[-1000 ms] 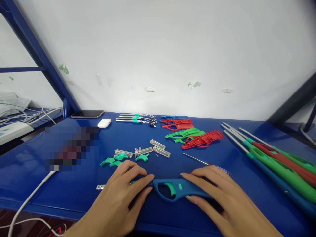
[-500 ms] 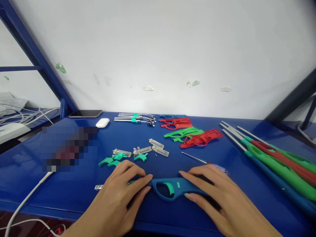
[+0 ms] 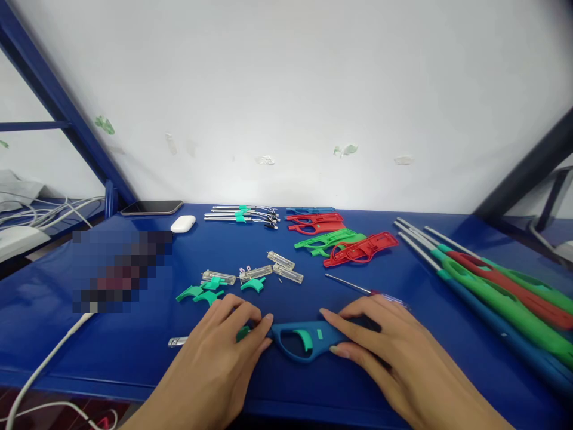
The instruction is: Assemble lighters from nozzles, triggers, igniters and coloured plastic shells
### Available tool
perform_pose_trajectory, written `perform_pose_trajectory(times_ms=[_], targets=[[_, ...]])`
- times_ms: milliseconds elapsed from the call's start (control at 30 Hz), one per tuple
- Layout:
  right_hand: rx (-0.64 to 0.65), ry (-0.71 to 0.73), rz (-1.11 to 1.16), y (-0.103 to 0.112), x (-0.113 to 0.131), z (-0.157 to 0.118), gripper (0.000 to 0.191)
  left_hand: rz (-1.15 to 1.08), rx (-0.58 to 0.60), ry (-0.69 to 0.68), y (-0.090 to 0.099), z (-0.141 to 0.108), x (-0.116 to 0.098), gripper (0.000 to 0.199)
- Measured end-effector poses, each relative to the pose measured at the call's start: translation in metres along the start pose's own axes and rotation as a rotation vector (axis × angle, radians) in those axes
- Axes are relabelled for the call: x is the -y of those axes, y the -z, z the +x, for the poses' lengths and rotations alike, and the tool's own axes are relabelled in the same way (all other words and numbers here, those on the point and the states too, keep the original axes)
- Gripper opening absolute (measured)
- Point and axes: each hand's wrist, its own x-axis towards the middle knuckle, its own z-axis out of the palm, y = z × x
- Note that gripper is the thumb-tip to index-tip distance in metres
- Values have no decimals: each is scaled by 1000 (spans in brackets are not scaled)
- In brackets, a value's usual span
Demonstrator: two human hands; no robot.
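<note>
A blue lighter body (image 3: 329, 334) with a green trigger (image 3: 306, 340) lies level near the table's front edge. My left hand (image 3: 224, 352) pinches its narrow end, where a bit of green shows between the fingers. A metal tube tip (image 3: 178, 341) sticks out to the left of that hand. My right hand (image 3: 385, 346) grips the wide end between thumb and fingers. Just beyond my left hand lie green triggers (image 3: 209, 297) and clear fuel tanks (image 3: 256, 273). A screwdriver (image 3: 349, 283) rests behind my right hand, its handle partly covered.
Metal rods with wires (image 3: 228, 218) lie at the back, beside red half shells (image 3: 362, 248) and green ones (image 3: 320, 240). Whole lighters (image 3: 505, 298) fill the right side. A phone (image 3: 152, 207), a white case (image 3: 183, 224) and a cable (image 3: 49, 355) are at left.
The whole view has shifted slightly. Both hands keep hold of the blue body, and my left fingers have moved a little, showing more green between them.
</note>
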Motion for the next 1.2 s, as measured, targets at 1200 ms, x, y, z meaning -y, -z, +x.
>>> perform_pose_trajectory(times_ms=[1200], targets=[[-170, -84, 191, 14, 20, 6, 46, -28, -112, -51, 12, 4, 8, 27]])
